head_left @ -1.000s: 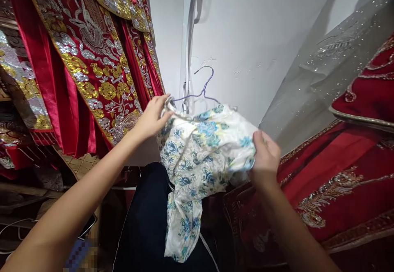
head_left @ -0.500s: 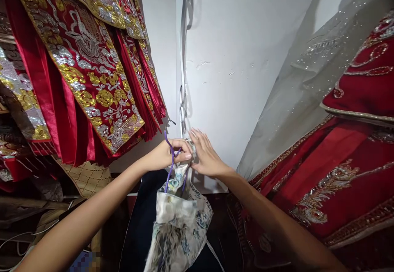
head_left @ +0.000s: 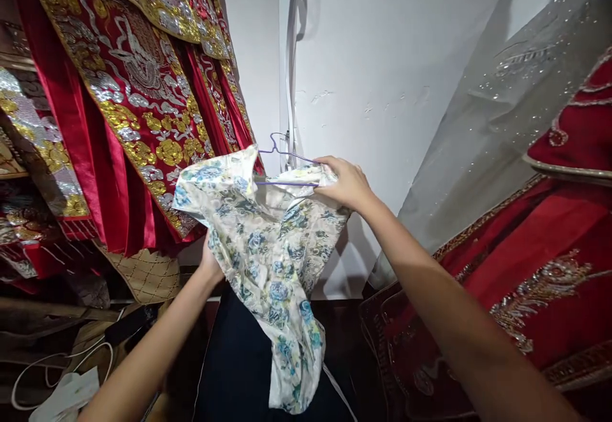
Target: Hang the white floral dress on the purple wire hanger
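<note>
A white blouse with blue flowers [head_left: 268, 262] hangs spread out in front of me on a thin purple hanger [head_left: 291, 184]. The hanger's hook stands above the neckline, and its lower bar shows across the neck opening. My right hand [head_left: 343, 183] grips the blouse's right shoulder around the hanger's end, thumb in front. At the blouse's left side, my left hand [head_left: 209, 261] reaches behind or under the cloth below the sleeve, and its fingers are hidden. The blouse narrows downward, and a thin white strap trails at its lower right.
Red costumes with gold and silver embroidery [head_left: 157, 109] hang on the left. On the right are a sheer sparkling fabric [head_left: 459, 135] and beaded red garments [head_left: 540, 250]. A white wall [head_left: 373, 46] stands ahead. White cables [head_left: 62, 361] lie at lower left.
The blouse, bunched at its top before, is now spread open on the hanger. My left hand has moved down and left behind the cloth; my right hand has moved up and right onto the shoulder.
</note>
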`<control>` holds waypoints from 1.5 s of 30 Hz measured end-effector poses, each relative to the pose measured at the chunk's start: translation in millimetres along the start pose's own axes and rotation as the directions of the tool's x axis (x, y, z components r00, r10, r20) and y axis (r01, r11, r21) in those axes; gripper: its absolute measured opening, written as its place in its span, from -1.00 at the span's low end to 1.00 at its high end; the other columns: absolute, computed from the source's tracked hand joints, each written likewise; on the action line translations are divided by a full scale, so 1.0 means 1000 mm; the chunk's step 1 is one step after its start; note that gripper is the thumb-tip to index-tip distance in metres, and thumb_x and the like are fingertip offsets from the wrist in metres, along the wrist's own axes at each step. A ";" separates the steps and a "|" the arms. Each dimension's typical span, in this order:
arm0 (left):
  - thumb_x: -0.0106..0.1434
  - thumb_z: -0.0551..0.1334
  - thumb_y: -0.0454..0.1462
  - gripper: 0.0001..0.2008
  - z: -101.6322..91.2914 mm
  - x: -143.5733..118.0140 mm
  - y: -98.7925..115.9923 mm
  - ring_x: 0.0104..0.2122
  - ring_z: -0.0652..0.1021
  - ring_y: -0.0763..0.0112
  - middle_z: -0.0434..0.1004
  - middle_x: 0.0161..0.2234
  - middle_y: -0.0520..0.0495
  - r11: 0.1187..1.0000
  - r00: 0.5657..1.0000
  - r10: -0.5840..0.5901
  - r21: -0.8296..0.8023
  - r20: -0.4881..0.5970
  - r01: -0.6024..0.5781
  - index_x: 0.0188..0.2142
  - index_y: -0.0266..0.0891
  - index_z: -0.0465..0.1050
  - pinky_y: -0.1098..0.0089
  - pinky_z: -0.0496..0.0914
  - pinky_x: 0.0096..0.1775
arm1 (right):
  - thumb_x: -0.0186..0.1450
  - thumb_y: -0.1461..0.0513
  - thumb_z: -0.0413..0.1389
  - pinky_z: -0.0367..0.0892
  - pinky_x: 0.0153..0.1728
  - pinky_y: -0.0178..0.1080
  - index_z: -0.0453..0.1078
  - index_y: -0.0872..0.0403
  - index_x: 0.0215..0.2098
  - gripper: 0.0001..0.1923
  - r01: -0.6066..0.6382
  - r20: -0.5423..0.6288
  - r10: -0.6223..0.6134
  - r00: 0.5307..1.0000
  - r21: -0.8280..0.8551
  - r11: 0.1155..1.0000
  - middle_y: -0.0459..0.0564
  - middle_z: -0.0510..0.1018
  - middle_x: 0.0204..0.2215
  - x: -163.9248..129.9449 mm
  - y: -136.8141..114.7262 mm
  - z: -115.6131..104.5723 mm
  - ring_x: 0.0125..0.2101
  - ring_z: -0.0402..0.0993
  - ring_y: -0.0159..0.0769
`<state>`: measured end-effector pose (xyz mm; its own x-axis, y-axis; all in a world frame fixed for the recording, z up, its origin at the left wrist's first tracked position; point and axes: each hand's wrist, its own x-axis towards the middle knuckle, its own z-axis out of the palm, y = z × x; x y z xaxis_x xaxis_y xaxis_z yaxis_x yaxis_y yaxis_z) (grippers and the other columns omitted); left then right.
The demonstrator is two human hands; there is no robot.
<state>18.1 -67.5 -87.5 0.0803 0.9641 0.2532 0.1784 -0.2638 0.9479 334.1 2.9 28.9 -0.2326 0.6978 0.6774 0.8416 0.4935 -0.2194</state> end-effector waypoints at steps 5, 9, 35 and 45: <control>0.27 -0.08 0.29 -0.27 0.025 -0.022 -0.025 0.27 0.37 0.01 0.42 0.23 0.02 0.849 0.962 -0.170 -0.528 -0.213 0.032 0.30 0.07 0.24 0.06 0.40 0.19 | 0.11 0.04 0.27 0.18 -0.03 0.00 0.41 -0.09 0.17 -0.36 0.033 -0.011 -0.034 0.999 -0.071 0.997 0.10 0.55 -0.17 -0.005 -0.005 -0.001 -0.08 0.42 0.09; 0.26 -0.15 0.34 -0.25 0.039 -0.023 -0.030 0.33 0.28 0.15 0.42 0.23 0.09 0.864 0.932 -0.165 -0.502 -0.322 -0.021 0.28 0.16 0.27 0.17 0.34 0.25 | 0.11 0.05 0.27 0.22 -0.06 -0.05 0.38 -0.08 0.21 -0.32 0.112 0.001 -0.112 0.994 -0.076 0.991 0.10 0.51 -0.17 0.014 -0.010 -0.008 -0.09 0.40 0.08; 0.16 0.42 -0.09 -0.23 0.100 -0.099 -0.059 0.30 0.32 0.01 0.31 0.30 -0.20 0.892 0.950 -0.250 -0.427 -0.188 0.150 0.32 -0.14 0.26 0.07 0.16 0.32 | 0.30 -0.09 0.13 0.12 -0.58 -0.29 0.29 0.03 -0.47 -0.60 -0.496 0.329 0.499 0.802 0.832 0.247 -0.16 0.33 -0.63 -0.190 -0.090 0.136 -0.62 0.21 -0.39; 0.14 0.42 -0.15 -0.21 0.105 -0.103 -0.065 0.31 0.21 -0.02 0.17 0.28 -0.29 0.965 0.679 0.192 0.262 -0.709 0.000 0.31 -0.13 0.16 -0.02 0.12 0.30 | 0.34 -0.01 0.08 0.04 -0.57 -0.22 0.30 0.00 -0.54 -0.62 -0.577 0.453 0.405 0.794 0.771 0.270 -0.10 0.34 -0.65 -0.196 -0.094 0.113 -0.64 0.14 -0.34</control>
<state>101.2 -153.0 -195.9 -0.6062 0.6257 0.4910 0.4286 -0.2630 0.8644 245.5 -121.8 -162.8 -0.0652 0.9892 0.1314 -0.0144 0.1307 -0.9913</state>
